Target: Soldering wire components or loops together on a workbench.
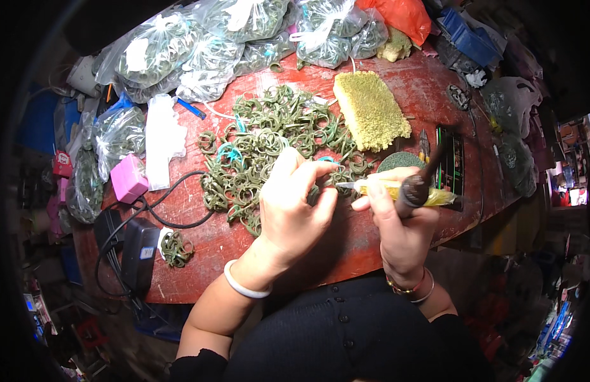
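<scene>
Plainly, yellow tool [439,196] in right hand [404,224], pale label [147,253] on black box [135,268]

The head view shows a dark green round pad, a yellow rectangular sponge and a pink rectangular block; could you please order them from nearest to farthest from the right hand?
1. Dark green round pad, just beyond the right hand.
2. Yellow rectangular sponge, past the pad.
3. Pink rectangular block, far to the left.
</scene>
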Available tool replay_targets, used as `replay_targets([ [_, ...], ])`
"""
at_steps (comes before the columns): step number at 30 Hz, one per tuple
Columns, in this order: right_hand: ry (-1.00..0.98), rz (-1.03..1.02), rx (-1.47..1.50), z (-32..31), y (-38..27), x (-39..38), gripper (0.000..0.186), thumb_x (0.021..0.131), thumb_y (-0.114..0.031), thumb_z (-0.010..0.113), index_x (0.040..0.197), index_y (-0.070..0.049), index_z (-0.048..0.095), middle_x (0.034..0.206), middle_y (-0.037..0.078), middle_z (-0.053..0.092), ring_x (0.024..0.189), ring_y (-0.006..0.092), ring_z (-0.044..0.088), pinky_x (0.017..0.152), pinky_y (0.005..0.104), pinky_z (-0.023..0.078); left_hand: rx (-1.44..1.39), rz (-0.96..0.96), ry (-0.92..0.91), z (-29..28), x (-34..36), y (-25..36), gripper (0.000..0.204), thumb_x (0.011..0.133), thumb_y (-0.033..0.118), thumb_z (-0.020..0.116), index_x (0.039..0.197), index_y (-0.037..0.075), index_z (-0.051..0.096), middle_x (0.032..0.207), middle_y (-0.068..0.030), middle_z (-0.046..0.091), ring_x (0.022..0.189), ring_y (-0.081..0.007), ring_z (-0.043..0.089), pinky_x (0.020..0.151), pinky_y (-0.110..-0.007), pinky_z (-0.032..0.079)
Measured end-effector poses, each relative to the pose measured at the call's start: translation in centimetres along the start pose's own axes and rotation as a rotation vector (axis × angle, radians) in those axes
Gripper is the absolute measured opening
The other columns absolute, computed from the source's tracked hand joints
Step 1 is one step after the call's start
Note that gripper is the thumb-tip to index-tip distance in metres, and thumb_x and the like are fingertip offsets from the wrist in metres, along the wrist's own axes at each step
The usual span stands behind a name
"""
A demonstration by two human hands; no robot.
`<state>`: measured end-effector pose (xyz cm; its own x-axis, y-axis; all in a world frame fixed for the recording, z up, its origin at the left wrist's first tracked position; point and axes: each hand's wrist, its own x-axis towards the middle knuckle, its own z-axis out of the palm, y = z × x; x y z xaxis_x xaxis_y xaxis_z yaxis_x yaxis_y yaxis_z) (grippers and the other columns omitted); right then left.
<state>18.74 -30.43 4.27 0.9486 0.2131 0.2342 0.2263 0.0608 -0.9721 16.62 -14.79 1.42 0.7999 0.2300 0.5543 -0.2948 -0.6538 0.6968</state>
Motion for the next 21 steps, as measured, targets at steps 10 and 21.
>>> replay_targets([
  [10,0.354,-0.004,-0.318,-8.8,0.5,-0.1,0.019,0.1,-0.01,0.054,0.114,-0.001,0.061,0.064,0.003,0.066,0.046,-0.0026,0.03,0.046,0.0186,0.027,-0.622,-0.522,-0.13,-0.8,0.3,-0.3,0.022,0.075,-0.003,0.063,0.094,0.007,0.058,0.087,0.005,0.053,0.073,-0.0022,0.046,0.062,-0.018,0.037],
  [21,0.366,-0.15,-0.874,-16.9,3.6,-2.7,0.018,0.095,0.0,0.053,0.092,0.0,0.071,0.111,0.009,0.063,0.103,0.0245,0.062,0.091,0.0361,0.047,-1.053,-0.694,-0.251,-0.7,0.3,-0.6,0.01,0.088,0.001,0.06,0.098,0.002,0.058,0.103,-0.0069,0.061,0.062,-0.0019,0.039,0.054,-0.016,0.031],
])
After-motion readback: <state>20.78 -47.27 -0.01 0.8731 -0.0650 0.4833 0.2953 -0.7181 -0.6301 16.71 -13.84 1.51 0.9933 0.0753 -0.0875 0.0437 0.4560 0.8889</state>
